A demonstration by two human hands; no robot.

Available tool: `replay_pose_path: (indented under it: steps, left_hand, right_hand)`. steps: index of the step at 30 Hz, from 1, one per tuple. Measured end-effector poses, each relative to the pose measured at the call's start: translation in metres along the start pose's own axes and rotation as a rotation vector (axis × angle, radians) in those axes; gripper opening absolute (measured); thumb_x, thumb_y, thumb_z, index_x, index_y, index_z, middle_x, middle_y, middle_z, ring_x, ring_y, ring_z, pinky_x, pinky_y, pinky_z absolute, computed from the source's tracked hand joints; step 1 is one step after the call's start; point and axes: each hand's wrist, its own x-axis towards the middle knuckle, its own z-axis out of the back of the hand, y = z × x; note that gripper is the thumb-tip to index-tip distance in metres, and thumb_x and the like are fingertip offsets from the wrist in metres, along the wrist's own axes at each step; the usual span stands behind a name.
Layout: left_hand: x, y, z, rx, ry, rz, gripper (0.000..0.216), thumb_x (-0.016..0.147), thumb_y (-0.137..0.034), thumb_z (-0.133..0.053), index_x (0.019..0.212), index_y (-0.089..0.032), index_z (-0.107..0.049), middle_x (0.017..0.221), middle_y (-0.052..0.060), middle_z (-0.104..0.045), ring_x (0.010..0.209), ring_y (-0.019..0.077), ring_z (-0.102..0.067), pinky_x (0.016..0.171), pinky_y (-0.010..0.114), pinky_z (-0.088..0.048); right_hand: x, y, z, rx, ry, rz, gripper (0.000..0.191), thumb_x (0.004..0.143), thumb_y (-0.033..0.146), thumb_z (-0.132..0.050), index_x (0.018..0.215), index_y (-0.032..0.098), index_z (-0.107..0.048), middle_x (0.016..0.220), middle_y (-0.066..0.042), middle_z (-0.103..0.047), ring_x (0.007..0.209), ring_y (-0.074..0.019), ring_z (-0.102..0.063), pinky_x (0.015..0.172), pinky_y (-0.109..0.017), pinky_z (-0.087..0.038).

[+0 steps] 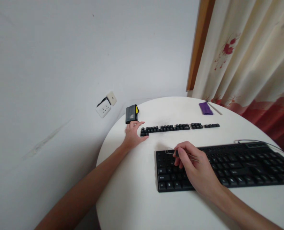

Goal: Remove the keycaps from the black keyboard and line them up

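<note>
My left hand (133, 134) is at the left end of a row of loose black keycaps (166, 128). Its thumb and index finger are spread around the end keycaps, the thumb by the lower one; I cannot tell whether it touches. Pinched in my right hand (192, 161) is a keycap puller (170, 152) with thin wire loops and a dark grip. The loops are over the upper left part of a black keyboard (175, 185), where the top rows show bare key sockets. My right hand covers part of the keyboard.
A dark wallet-like case (131, 114) with a yellow edge lies behind my left hand. A purple cloth (206, 108) and a slim pen-like stick (215, 108) lie at the back right. The keyboard cable (249, 140) curves along the round white table (127, 198). A wall and curtain border it.
</note>
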Motion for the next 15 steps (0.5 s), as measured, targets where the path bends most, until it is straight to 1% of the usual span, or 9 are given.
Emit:
replay_pose_path:
  steps: [6,15]
  left_hand:
    - [-0.0003,0.0002,-0.0008,-0.001,0.0,0.007,0.07,0.067,-0.04,-0.081,0.131,-0.028,-0.055,0.123,0.008,-0.049,0.115,0.0308,-0.047,0.1,0.047,-0.038]
    - [-0.0001,0.0026,-0.0048,-0.015,0.018,0.039,0.07,0.068,-0.041,-0.08,0.131,-0.027,-0.054,0.123,0.008,-0.05,0.114,0.0313,-0.048,0.099,0.048,-0.039]
  right_hand:
    - [-0.0003,-0.0002,0.0009,-0.008,0.0,0.001,0.023,0.099,0.037,-0.045,0.091,0.02,-0.059,0.075,-0.003,-0.064,0.062,-0.0139,-0.059,0.057,-0.027,-0.046]
    - [0.0002,0.0003,0.002,-0.01,0.0,-0.005,0.022,0.1,0.036,-0.045,0.09,0.021,-0.058,0.073,0.0,-0.062,0.062,-0.0134,-0.059,0.058,-0.026,-0.045]
